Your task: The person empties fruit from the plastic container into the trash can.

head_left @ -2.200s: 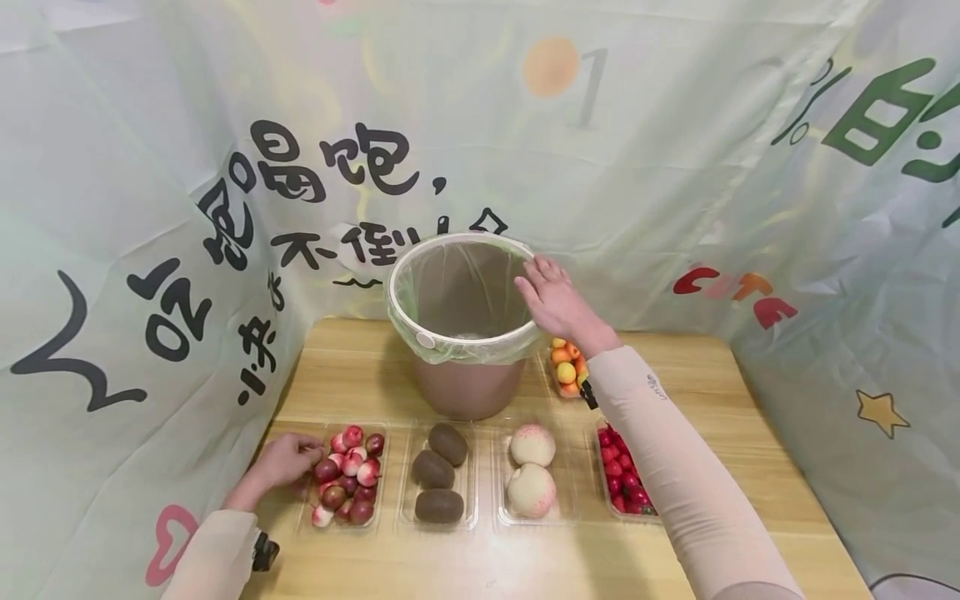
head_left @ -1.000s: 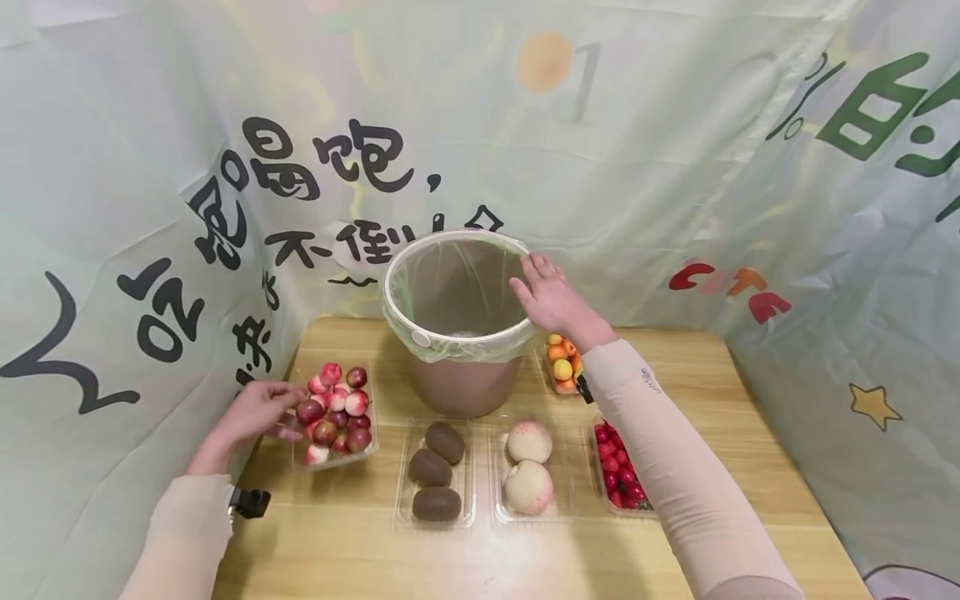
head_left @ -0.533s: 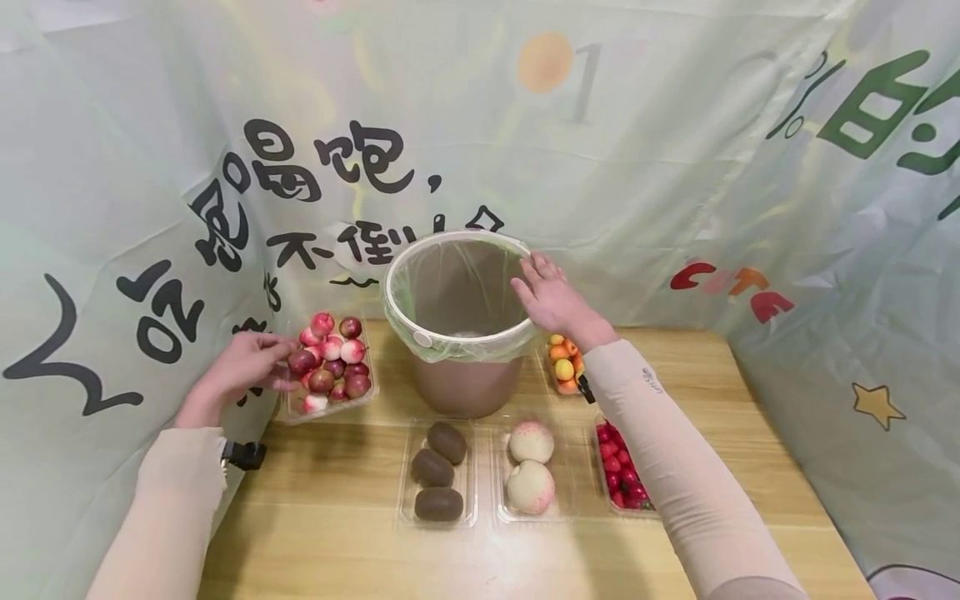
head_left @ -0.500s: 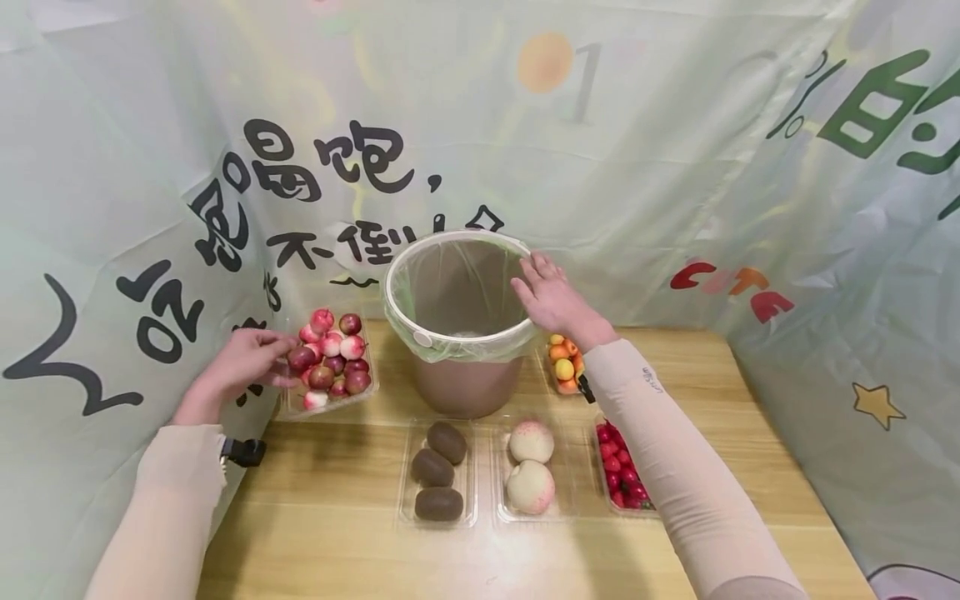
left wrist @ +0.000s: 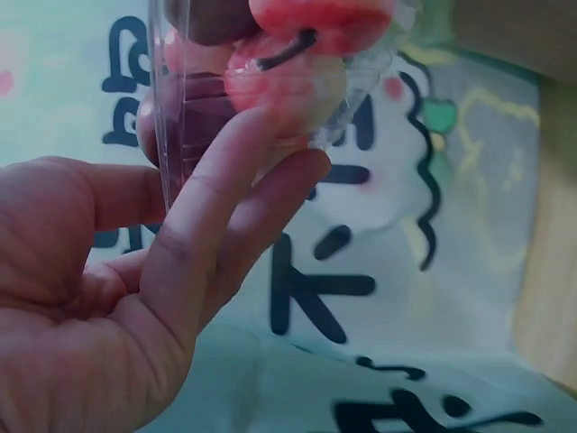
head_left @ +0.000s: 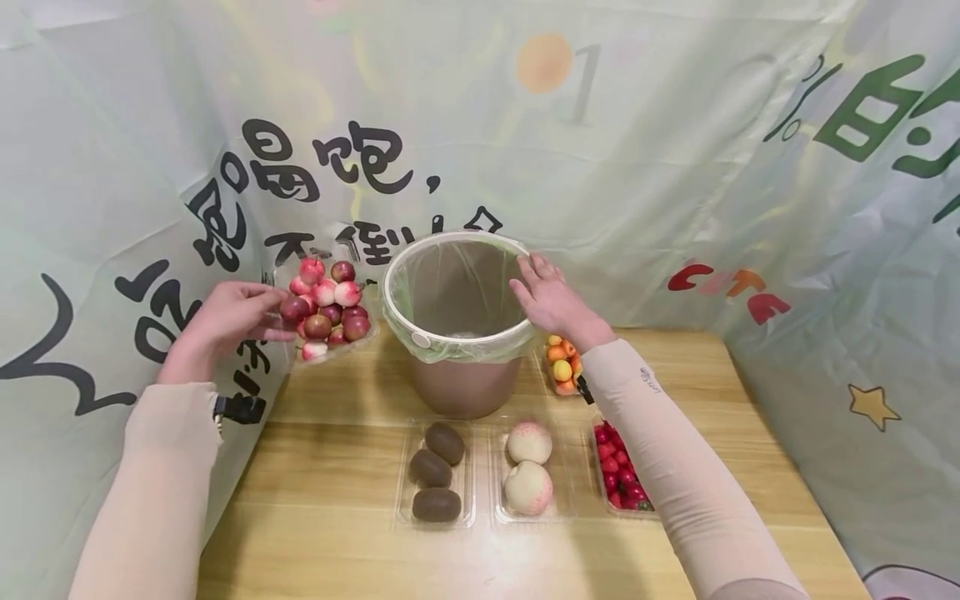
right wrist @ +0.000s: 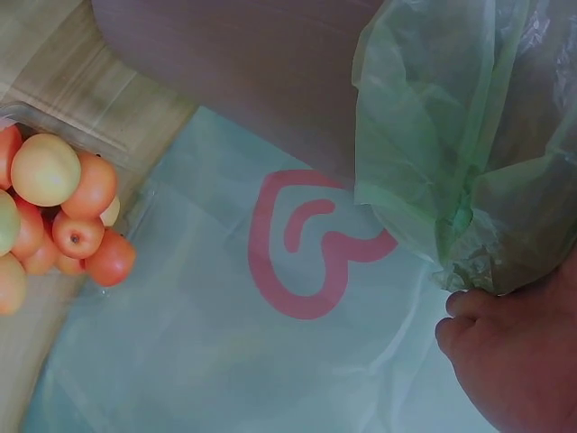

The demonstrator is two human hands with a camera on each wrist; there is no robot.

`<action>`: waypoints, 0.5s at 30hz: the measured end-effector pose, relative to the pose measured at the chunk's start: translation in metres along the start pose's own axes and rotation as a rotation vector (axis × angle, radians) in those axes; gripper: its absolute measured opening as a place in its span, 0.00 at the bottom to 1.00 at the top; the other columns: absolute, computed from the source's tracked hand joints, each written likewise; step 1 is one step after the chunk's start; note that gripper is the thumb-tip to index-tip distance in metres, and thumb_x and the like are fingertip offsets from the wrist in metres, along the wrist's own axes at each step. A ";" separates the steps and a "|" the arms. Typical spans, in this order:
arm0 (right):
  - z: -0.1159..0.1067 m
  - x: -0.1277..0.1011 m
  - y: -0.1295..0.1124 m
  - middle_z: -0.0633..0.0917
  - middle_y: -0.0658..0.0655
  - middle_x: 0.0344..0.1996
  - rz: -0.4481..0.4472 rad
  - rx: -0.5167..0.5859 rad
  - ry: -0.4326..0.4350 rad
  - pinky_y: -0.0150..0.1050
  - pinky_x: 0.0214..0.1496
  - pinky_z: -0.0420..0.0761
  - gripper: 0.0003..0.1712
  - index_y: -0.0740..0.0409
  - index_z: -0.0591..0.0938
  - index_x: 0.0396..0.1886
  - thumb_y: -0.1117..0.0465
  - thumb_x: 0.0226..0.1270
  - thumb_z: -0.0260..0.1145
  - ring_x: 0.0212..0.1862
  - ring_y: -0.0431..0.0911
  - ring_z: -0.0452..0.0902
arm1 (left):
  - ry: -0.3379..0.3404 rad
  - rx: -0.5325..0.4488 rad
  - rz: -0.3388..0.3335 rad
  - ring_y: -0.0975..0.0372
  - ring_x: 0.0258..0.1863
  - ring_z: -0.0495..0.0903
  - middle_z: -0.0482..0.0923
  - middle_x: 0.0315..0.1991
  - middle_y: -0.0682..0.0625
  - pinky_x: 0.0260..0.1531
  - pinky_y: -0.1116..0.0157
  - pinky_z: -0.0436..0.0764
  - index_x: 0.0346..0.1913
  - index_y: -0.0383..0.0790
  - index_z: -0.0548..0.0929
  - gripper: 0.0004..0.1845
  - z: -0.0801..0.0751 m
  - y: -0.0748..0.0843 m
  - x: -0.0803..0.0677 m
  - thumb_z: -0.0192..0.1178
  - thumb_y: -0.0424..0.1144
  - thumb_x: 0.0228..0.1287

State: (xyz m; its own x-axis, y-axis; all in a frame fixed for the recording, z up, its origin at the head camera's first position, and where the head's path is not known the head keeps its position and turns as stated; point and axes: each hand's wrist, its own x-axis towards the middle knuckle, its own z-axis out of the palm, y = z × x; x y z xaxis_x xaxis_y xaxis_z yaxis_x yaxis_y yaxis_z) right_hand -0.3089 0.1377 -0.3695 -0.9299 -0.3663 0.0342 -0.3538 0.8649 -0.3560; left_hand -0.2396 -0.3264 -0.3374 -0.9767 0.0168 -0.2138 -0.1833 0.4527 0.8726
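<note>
In the head view my left hand (head_left: 238,317) grips the left side of a clear plastic box of small red-and-white and dark purple fruits (head_left: 326,304). The box is raised off the table, left of the bin. In the left wrist view, the thumb and fingers (left wrist: 189,244) are around the wall of this fruit box (left wrist: 279,86). A brown trash bin (head_left: 468,387) with a white rim and thin green liner bag (head_left: 408,333) stands upright. My right hand (head_left: 558,300) rests on its right rim, fingers extended; in the right wrist view its fingertips touch the liner bag (right wrist: 442,135).
Boxes of kiwis (head_left: 431,469) and peaches (head_left: 528,487) stand in front of the bin. A box of red fruits (head_left: 621,475) is partly behind the right forearm. Orange-yellow fruits (head_left: 562,367) sit right of the bin. Printed cloth walls (head_left: 637,167) surround the wooden table (head_left: 337,542).
My left hand has lifted the box of red and purple fruits from beside the kiwis, carrying it up and away to the bin's left. The right hand has stayed on the rim.
</note>
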 end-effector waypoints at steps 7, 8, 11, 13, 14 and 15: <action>0.001 -0.001 0.001 0.43 0.68 0.86 0.004 0.002 0.007 0.59 0.89 0.43 0.42 0.60 0.46 0.87 0.40 0.87 0.34 0.87 0.64 0.37 | 0.024 -0.012 0.014 0.68 0.35 0.91 0.82 0.49 0.48 0.44 0.64 0.91 0.70 0.21 0.73 0.28 0.004 0.037 0.014 0.48 0.44 0.85; 0.001 -0.001 0.002 0.43 0.69 0.86 0.003 -0.001 0.006 0.59 0.89 0.43 0.42 0.60 0.45 0.87 0.40 0.87 0.33 0.87 0.64 0.37 | 0.027 -0.008 0.017 0.67 0.35 0.91 0.82 0.49 0.47 0.45 0.64 0.91 0.70 0.22 0.74 0.27 0.005 0.043 0.016 0.48 0.44 0.85; 0.002 0.001 0.003 0.43 0.69 0.86 0.003 -0.005 0.006 0.59 0.88 0.42 0.42 0.60 0.43 0.87 0.40 0.87 0.33 0.87 0.64 0.37 | 0.019 -0.004 0.023 0.66 0.35 0.91 0.83 0.49 0.46 0.46 0.63 0.91 0.69 0.23 0.74 0.26 0.011 0.058 0.020 0.49 0.43 0.84; 0.002 0.002 0.003 0.43 0.69 0.86 0.003 -0.004 0.006 0.59 0.88 0.42 0.42 0.60 0.43 0.87 0.39 0.87 0.33 0.87 0.64 0.37 | 0.012 -0.007 0.027 0.65 0.35 0.92 0.83 0.48 0.46 0.46 0.62 0.91 0.69 0.23 0.75 0.26 0.015 0.068 0.023 0.49 0.43 0.84; 0.002 0.001 0.003 0.43 0.69 0.86 0.004 -0.003 0.005 0.59 0.88 0.41 0.42 0.59 0.43 0.87 0.39 0.87 0.33 0.87 0.64 0.37 | 0.005 -0.019 0.029 0.65 0.35 0.92 0.83 0.47 0.46 0.46 0.62 0.91 0.70 0.23 0.74 0.26 0.017 0.072 0.026 0.49 0.42 0.84; 0.002 0.001 0.003 0.43 0.68 0.86 0.004 0.000 0.005 0.59 0.89 0.42 0.43 0.59 0.43 0.87 0.39 0.86 0.33 0.87 0.64 0.37 | 0.000 -0.029 0.032 0.65 0.34 0.92 0.84 0.45 0.48 0.44 0.62 0.92 0.70 0.22 0.74 0.26 0.020 0.076 0.028 0.50 0.42 0.84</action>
State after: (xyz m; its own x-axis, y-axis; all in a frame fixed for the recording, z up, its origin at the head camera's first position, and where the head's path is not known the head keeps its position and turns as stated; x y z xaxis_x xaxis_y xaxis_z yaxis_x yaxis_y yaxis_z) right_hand -0.3111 0.1392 -0.3724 -0.9317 -0.3613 0.0374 -0.3503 0.8665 -0.3557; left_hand -0.2784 -0.2736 -0.2853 -0.9821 0.0313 -0.1856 -0.1548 0.4263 0.8912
